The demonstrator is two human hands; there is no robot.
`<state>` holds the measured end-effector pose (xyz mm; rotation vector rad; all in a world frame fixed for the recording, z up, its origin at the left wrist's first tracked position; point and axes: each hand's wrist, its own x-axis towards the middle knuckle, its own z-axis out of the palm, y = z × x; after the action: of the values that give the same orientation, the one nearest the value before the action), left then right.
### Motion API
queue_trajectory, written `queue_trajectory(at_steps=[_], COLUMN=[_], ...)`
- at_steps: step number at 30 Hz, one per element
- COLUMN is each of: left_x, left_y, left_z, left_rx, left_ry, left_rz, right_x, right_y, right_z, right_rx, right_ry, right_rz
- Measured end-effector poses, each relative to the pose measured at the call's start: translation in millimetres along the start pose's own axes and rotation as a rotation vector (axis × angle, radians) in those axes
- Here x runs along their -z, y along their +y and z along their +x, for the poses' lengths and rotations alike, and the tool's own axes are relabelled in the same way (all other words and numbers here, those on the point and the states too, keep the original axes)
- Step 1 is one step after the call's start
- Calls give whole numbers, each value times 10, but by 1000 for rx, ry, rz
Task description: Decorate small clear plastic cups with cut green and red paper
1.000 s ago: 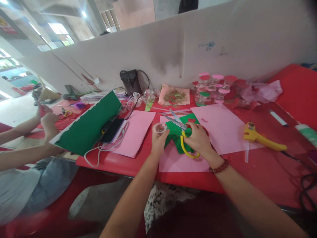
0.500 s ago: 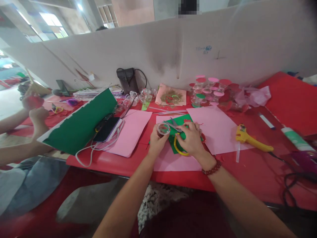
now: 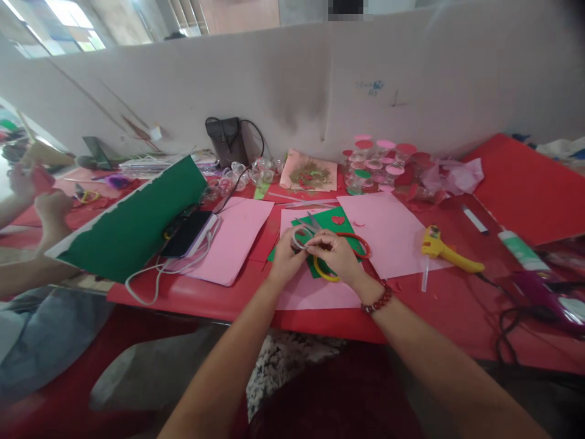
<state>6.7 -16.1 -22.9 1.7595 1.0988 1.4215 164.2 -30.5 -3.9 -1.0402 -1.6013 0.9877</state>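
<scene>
My left hand (image 3: 287, 255) holds a small clear plastic cup (image 3: 301, 236) by its side, its round rim facing up. The fingers of my right hand (image 3: 336, 253) are pinched together at the cup's right rim. Under my hands lie scissors with one red and one yellow handle loop (image 3: 325, 274), blades pointing away. They rest on green paper (image 3: 329, 221), which lies on a pink sheet (image 3: 315, 297). A small red cut piece (image 3: 338, 220) is on the green paper, beyond my right hand.
Pink sheets (image 3: 233, 244) and a phone (image 3: 187, 235) lie left, beside a raised green board (image 3: 137, 222). A yellow glue gun (image 3: 450, 250), a marker (image 3: 475, 219) and a bottle (image 3: 523, 249) are right. Cups with coloured discs (image 3: 379, 163) stand behind. Another person's hands (image 3: 50, 195) are far left.
My right hand has moved left from above the scissors to the cup's rim, uncovering the red handle loop. The cup is tilted differently. The whole view has shifted slightly.
</scene>
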Motion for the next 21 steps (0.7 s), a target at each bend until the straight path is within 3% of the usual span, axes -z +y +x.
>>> queue_trajectory(at_steps=[21], left_x=[-71], left_y=[61], left_z=[26], left_rx=[93], left_ry=[-30], left_rz=[-171], right_x=[-96], right_y=[61], right_z=[5], right_rx=[-189], right_ry=[101], right_rz=[423])
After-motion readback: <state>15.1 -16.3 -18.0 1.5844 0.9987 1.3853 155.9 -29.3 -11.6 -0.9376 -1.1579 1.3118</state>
